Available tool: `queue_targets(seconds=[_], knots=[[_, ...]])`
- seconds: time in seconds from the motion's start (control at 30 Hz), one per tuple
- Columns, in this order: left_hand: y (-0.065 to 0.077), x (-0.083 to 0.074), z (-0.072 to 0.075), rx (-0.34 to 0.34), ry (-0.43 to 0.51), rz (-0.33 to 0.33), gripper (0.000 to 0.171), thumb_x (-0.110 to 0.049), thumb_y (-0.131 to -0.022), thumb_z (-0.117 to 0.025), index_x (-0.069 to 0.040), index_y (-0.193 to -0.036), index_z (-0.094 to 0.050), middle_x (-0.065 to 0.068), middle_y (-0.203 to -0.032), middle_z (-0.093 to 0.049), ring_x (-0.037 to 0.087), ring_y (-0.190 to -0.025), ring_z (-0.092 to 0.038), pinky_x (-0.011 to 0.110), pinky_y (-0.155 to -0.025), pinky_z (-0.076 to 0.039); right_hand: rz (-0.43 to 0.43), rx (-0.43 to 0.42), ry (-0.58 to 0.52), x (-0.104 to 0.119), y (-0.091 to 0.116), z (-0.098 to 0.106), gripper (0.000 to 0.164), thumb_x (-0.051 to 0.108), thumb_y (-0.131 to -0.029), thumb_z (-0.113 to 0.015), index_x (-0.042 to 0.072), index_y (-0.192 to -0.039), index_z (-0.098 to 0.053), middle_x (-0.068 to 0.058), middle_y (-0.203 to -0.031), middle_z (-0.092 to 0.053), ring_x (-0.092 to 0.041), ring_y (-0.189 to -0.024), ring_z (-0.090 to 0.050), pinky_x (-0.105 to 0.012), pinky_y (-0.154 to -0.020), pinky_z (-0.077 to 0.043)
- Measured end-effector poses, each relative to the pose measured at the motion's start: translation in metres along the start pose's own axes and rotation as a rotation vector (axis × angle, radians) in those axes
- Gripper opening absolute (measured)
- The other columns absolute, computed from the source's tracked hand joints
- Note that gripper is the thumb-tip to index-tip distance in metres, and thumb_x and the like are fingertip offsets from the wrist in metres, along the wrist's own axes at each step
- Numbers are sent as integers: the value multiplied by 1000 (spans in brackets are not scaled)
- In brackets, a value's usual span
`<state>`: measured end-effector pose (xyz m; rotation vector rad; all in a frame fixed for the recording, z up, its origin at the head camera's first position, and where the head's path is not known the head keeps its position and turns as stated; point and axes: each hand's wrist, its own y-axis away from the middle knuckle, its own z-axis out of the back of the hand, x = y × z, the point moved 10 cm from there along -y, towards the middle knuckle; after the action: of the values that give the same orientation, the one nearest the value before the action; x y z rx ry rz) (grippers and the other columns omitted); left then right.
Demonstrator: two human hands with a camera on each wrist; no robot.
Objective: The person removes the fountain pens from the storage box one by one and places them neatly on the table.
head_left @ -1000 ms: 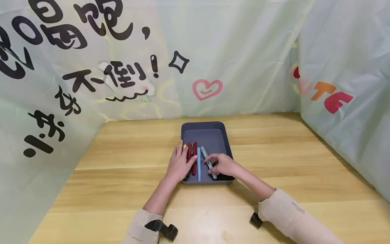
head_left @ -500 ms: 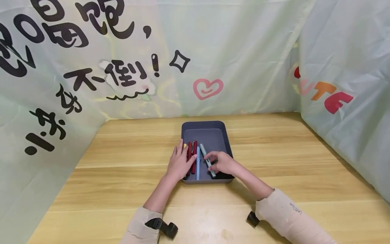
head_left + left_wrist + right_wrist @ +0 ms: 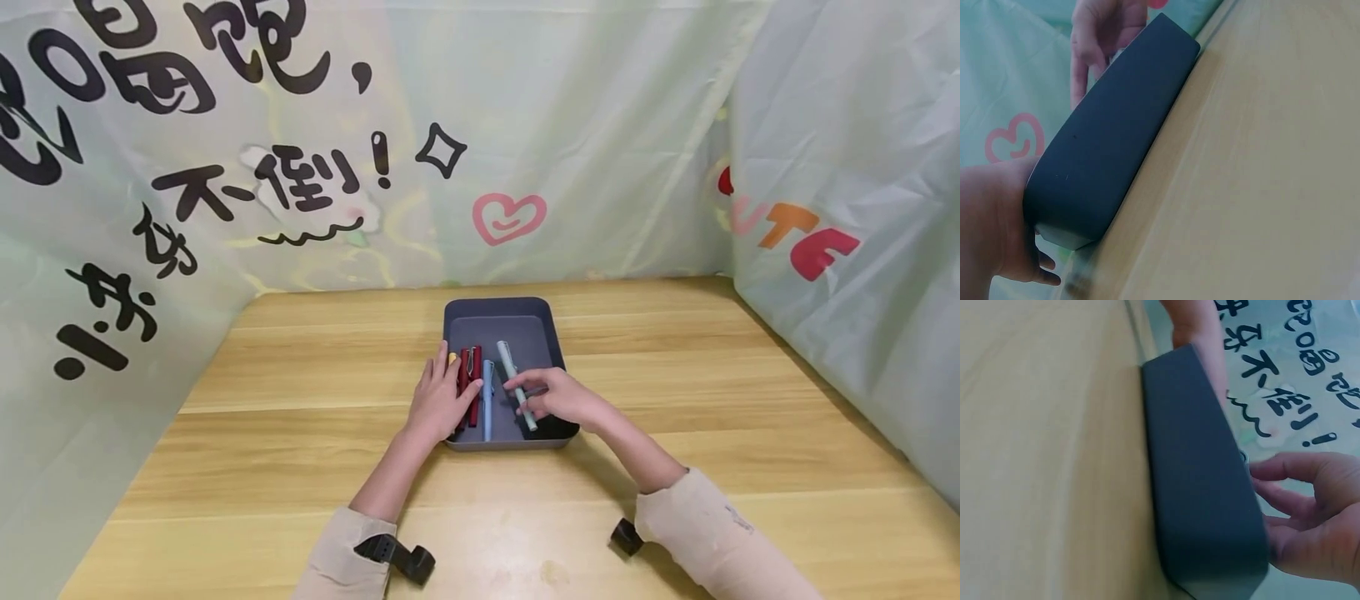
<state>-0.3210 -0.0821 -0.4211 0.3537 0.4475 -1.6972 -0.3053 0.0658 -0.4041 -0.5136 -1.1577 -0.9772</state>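
A dark grey tray on the table holds several pens. My right hand pinches a pale grey-green pen between thumb and fingers, slightly off the tray floor by its shadow. Left of it lies a light blue pen, then two dark red pens side by side. A yellow pen end peeks out under my left hand, which rests over the tray's left edge, thumb at the red pens. In both wrist views the outer wall of the tray hides the pens almost entirely.
The wooden table surrounds the tray. Printed cloth hangs behind and along both sides. A black wrist strap mount sits on the left sleeve, and another dark mount beside the right sleeve.
The grey-green pen has risen a little and turned in the right hand, its far end shifting forward and to the right. The left hand stays in place over the pens.
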Motion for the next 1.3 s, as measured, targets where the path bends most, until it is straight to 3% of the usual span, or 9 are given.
queue_targets(seconds=[0.2, 0.6, 1.07, 1.3], knots=[[0, -1, 0, -3, -1, -6, 65, -49, -94, -41, -2, -140, -37, 8, -153, -1, 41, -132, -15, 51, -103, -21, 24, -2, -89, 7, 7, 13, 43, -8, -81, -50, -7, -125, -51, -26, -128, -40, -34, -96, -60, -35, -76, -50], [-2, -1, 5, -19, -3, -11, 66, -49, -94, -40, -2, -140, -37, 9, -153, -2, 41, -133, -15, 51, -103, -21, 57, -43, -94, 13, 19, 47, 47, -4, -82, -51, -4, -128, -49, -24, -128, -43, -34, -101, -57, -37, -79, -46], [4, -2, -2, -7, 14, -14, 65, -49, -95, -40, -1, -140, -37, 10, -153, -1, 42, -132, -15, 51, -103, -20, 52, -84, -112, -3, 29, 74, 53, -8, -78, -48, -9, -130, -43, -27, -128, -43, -36, -102, -56, -36, -78, -46], [3, -3, -1, -12, 8, -16, 65, -49, -95, -40, -1, -139, -37, 10, -153, -1, 42, -132, -15, 51, -103, -21, 31, -128, -152, -12, 29, 91, 46, -2, -86, -52, -12, -129, -41, -31, -126, -42, -38, -101, -55, -30, -76, -47]])
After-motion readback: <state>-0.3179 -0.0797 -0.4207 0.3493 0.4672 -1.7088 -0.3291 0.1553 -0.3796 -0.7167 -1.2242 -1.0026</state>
